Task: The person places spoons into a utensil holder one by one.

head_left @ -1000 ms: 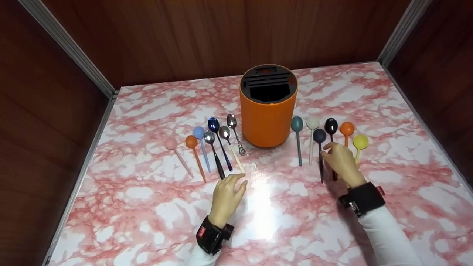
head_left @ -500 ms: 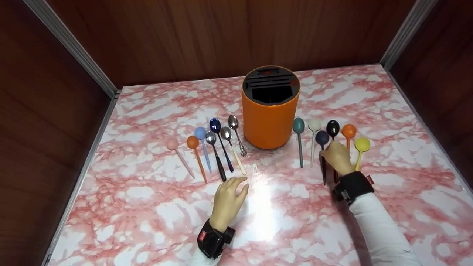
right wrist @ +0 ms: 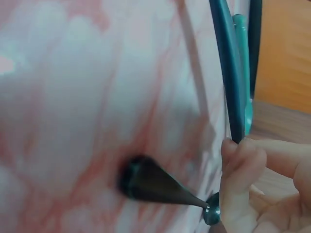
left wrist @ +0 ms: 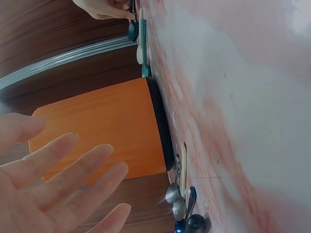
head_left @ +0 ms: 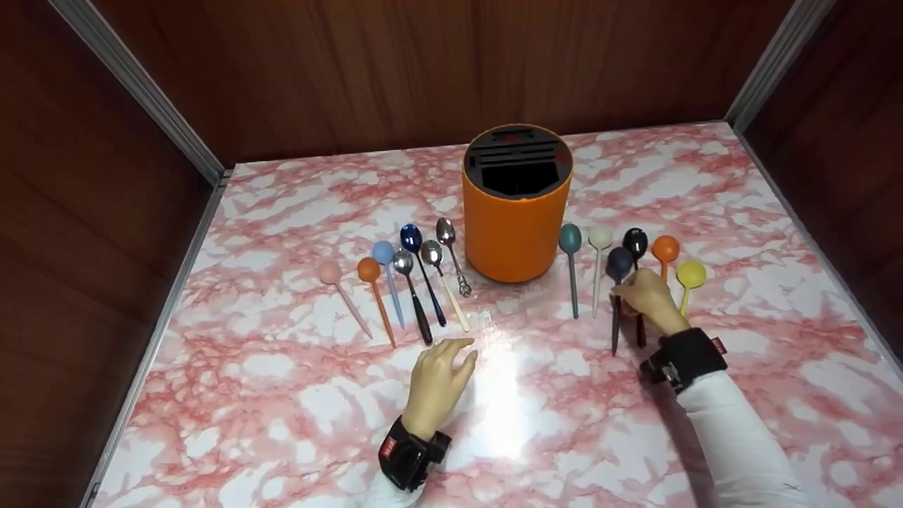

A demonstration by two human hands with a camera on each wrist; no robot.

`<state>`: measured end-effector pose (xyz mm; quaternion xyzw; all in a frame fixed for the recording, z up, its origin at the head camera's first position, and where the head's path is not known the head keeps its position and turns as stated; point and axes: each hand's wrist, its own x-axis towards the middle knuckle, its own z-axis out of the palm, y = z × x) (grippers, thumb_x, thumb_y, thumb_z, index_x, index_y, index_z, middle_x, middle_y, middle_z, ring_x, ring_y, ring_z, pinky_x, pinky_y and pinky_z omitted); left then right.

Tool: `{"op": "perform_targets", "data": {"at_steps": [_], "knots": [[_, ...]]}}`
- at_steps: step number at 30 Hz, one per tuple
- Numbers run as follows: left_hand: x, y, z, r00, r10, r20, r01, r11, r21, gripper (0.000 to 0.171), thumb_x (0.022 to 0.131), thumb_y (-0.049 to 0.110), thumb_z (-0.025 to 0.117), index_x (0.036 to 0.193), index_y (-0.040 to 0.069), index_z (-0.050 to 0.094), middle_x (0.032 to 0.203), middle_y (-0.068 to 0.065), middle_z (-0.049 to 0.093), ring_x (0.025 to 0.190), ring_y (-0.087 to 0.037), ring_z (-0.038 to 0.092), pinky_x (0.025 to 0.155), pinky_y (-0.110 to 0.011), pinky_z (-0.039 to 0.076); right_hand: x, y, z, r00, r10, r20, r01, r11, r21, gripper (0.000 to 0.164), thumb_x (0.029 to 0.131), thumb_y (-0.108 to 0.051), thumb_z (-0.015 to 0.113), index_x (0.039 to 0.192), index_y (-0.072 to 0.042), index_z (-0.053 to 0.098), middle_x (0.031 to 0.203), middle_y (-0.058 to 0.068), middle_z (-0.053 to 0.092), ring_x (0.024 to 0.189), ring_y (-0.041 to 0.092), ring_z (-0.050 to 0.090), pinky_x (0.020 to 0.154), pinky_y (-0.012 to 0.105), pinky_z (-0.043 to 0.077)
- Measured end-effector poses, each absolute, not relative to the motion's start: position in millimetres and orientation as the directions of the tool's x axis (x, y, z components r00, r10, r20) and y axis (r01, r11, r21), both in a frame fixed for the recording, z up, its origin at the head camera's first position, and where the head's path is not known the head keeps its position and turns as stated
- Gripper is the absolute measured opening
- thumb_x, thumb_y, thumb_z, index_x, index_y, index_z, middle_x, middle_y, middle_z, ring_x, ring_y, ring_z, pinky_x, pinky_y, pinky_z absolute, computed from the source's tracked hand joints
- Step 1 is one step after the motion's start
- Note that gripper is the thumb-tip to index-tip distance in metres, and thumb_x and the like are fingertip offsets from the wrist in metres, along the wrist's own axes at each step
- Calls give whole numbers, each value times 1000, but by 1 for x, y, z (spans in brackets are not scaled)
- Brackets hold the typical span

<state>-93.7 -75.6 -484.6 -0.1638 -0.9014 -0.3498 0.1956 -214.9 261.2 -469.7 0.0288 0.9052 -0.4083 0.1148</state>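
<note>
Dark navy spoon (head_left: 617,296) lies on the marble-patterned surface (head_left: 282,395), right of the orange holder (head_left: 516,212) and towards the right edge, bowl pointing at the far edge, and the right hand (head_left: 652,300) has it: fingertips (right wrist: 240,160) pinch the handle partway along, as the right wrist view shows, with the handle (right wrist: 228,73) running away from the fingers. Close on one side lies the black spoon (head_left: 636,243), its handle passing under the hand; on the other the pale cream spoon (head_left: 600,240) and then the teal spoon (head_left: 570,243), nearest the holder. Beyond the black one come the orange spoon (head_left: 664,248) and the yellow spoon (head_left: 691,275), both partly covered by the hand. The holder stands upright near the far edge, slotted black top (head_left: 518,152) showing. Over on its left is a second fan: pink spoon (head_left: 330,274), another orange one (head_left: 367,269), light blue spoon (head_left: 382,252), glossy blue spoon (head_left: 410,238) and three steel spoons (head_left: 430,252). The left hand (head_left: 437,377) sits near the front edge just short of those handles, fingers straight and spread, holding nothing. Whether the navy spoon is lifted off the surface is hard to make out.
</note>
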Motion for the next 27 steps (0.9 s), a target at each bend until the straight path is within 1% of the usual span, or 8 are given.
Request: {"op": "perform_targets", "data": {"at_steps": [3, 8, 11, 14, 20, 23, 27], "knots": [[-94, -76, -485, -868, 158, 471, 434, 702, 565, 15, 88, 10, 69, 101, 2, 71, 95, -10, 71, 89, -27, 68, 78, -41, 54, -213, 259, -464, -979, -24, -204, 139, 655, -743, 20, 92, -5, 58, 76, 6, 58, 49, -1, 56, 42, 6, 55, 43, 19, 50], [-94, -76, -484, -873, 166, 458, 430, 704, 565, 15, 89, 10, 68, 101, 2, 71, 95, -9, 71, 90, -26, 67, 79, -41, 54, -209, 256, -457, -995, 32, -95, 93, 651, -753, 17, 93, -7, 59, 82, 5, 55, 56, 5, 58, 44, 10, 57, 42, 19, 47], [-94, -77, -484, -875, 164, 455, 428, 702, 570, 15, 89, 10, 68, 101, 2, 71, 95, -9, 71, 89, -26, 67, 78, -41, 54, -207, 254, -450, -997, 75, -29, 72, 661, -747, 18, 93, -8, 59, 91, 10, 57, 62, 5, 58, 47, 9, 55, 44, 18, 45], [-94, -77, -484, -877, 160, 453, 424, 700, 574, 15, 89, 10, 68, 101, 2, 71, 96, -9, 71, 89, -26, 68, 78, -41, 54, -205, 253, -443, -995, 101, 17, 55, 671, -740, 22, 93, -9, 57, 99, 13, 59, 63, 5, 59, 49, 6, 53, 46, 17, 42], [-94, -78, -484, -884, 159, 439, 414, 703, 579, 16, 89, 11, 67, 102, 2, 71, 97, -10, 71, 91, -26, 67, 79, -41, 54, -202, 249, -432, -995, 89, 36, 28, 621, -783, 24, 96, -10, 53, 102, 12, 56, 60, 7, 60, 43, 2, 54, 42, 16, 46], [-93, -79, -484, -886, 155, 438, 411, 702, 582, 16, 89, 10, 68, 102, 1, 71, 96, -10, 71, 90, -26, 67, 80, -42, 54, -199, 246, -429, -993, 91, 70, 0, 610, -792, 25, 96, -11, 55, 102, 13, 55, 60, 3, 58, 42, -1, 53, 42, 15, 45], [-91, -79, -485, -885, 158, 439, 413, 702, 580, 15, 89, 10, 68, 101, 1, 71, 95, -9, 71, 90, -26, 67, 79, -42, 54, -194, 243, -423, -984, 121, 128, -31, 596, -803, 23, 96, -10, 58, 100, 13, 55, 62, 3, 59, 42, -2, 53, 43, 13, 45]]}}
